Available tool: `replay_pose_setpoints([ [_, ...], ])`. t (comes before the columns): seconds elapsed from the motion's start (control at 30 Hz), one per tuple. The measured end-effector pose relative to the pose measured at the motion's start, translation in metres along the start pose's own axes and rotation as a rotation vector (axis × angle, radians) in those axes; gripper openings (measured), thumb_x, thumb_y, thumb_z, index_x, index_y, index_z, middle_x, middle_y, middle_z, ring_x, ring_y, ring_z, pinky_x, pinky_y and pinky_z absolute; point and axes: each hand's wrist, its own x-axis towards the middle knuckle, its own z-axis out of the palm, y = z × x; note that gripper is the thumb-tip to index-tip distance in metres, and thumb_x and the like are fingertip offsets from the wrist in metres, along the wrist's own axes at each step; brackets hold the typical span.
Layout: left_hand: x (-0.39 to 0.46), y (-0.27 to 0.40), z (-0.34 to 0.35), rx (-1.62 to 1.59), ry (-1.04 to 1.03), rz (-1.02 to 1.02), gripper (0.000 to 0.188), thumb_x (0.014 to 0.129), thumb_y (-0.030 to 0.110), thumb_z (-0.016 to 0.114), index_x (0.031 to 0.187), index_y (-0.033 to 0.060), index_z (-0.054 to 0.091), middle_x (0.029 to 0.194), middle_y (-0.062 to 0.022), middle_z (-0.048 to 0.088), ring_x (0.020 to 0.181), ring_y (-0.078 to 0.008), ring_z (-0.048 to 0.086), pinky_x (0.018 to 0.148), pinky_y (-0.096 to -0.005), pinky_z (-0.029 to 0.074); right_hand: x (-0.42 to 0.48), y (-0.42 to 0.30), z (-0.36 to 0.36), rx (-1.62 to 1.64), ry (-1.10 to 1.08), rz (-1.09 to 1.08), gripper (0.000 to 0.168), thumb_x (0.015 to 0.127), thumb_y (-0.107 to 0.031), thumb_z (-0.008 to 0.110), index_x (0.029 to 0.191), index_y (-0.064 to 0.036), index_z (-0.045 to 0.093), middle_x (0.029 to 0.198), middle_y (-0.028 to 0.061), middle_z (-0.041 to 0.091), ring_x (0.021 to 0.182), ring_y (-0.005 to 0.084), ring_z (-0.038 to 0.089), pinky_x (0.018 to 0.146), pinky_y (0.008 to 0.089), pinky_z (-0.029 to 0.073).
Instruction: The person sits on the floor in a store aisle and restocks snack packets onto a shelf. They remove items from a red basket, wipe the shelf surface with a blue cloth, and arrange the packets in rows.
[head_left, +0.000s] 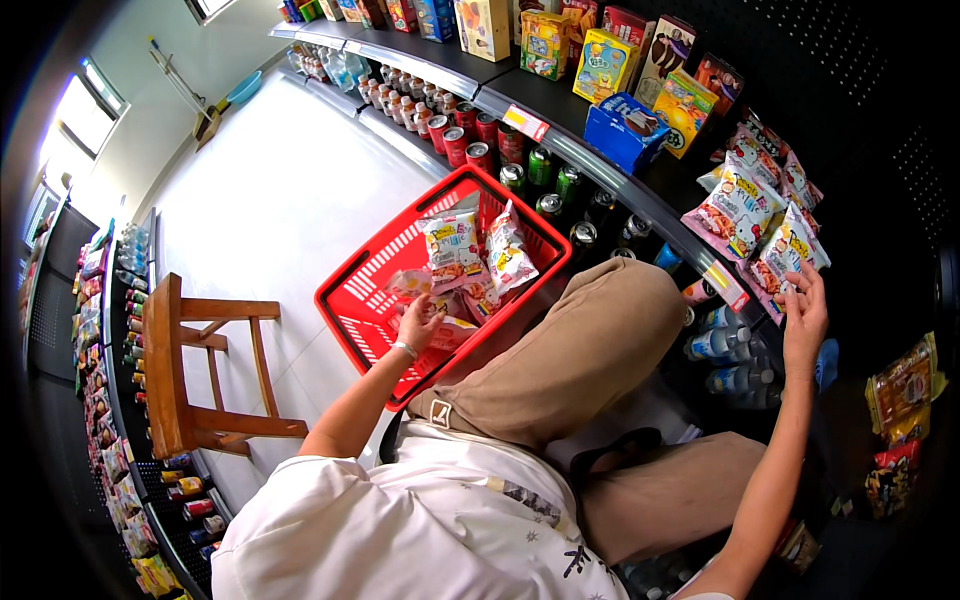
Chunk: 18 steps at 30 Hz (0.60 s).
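Inside the red plastic shopping basket (431, 187), my left hand (420, 326) reaches down among several pink-and-white snack bags (454, 247). Its fingertips are partly hidden, so I cannot tell whether it grips a bag. The basket sits tilted beside my bent knee, against the shelf. On the right, my right hand (805, 319) is raised at the shelf's edge, fingers loosely curled and apart. Its fingertips overlap the side of a snack bag (787, 251) at the front of a pile. Another matching snack bag (733, 208) lies just behind that one.
Snack boxes (604, 66) and a blue box (626, 131) stand on the upper shelf (540, 86). Drink cans (512, 142) and water bottles (724, 341) fill the level below. A wooden stool (169, 360) stands left. Another stocked shelf (109, 352) runs along the far left.
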Motion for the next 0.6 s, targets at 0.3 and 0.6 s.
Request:
replay_pose_setpoints([
  [0.3,0.001,0.044,0.009,0.201,0.194,0.409,0.045,0.083,0.000,0.064,0.127,0.0016,0.055,0.121,-0.0186,0.060,0.116,-0.0326,0.057,0.099,-0.0398,0.046,-0.002,0.035,-0.025,-0.188,0.169,0.029,0.046,0.090,-0.002,0.061,0.135,-0.005,0.051,0.115,0.0118,0.067,0.081,0.0135,0.066,0.070,0.0275,0.054],
  [0.6,0.007,0.360,0.066,-0.371,-0.189,0.827,0.032,0.094,-0.004,0.053,0.126,-0.0009,0.057,0.123,-0.0096,0.063,0.114,-0.0169,0.058,0.096,-0.0295,0.045,0.016,0.061,-0.039,-0.309,0.578,0.197,0.039,0.088,-0.013,0.070,0.122,-0.001,0.057,0.110,0.0159,0.068,0.087,0.0241,0.069,0.076,0.0354,0.055],
])
